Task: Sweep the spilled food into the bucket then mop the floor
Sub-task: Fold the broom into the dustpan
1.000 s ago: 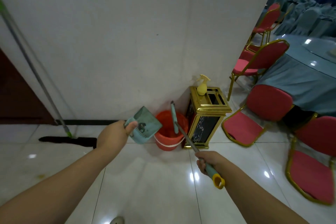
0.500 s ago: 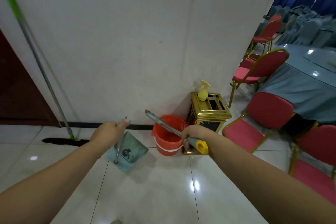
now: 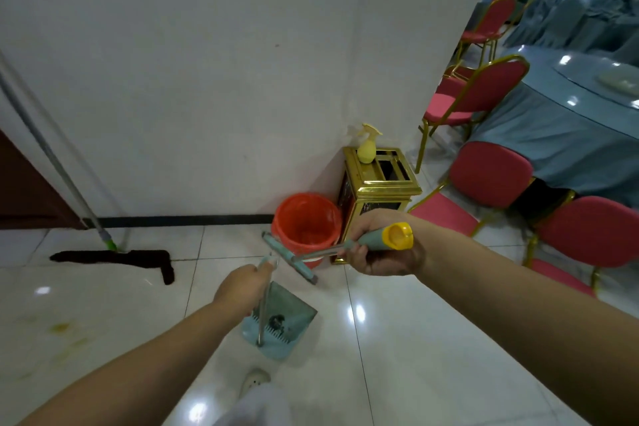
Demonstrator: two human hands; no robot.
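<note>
A person's left hand (image 3: 244,288) is gripping the dustpan (image 3: 280,321) handle, its pan hanging over the tiles with a dark, indistinct clump inside; the right hand (image 3: 380,247) is clasping the sweeper (image 3: 289,258) beside the orange bucket (image 3: 306,222). The mop (image 3: 114,258) is leaning against the wall, its top cut off.

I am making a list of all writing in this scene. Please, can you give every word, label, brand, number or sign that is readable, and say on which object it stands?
There are none: no readable text shows anywhere.
The orange bucket, the dustpan, the yellow spray bottle and the gold bin show no lettering.
The dark mark inside the dustpan looks like debris, not print.
</note>
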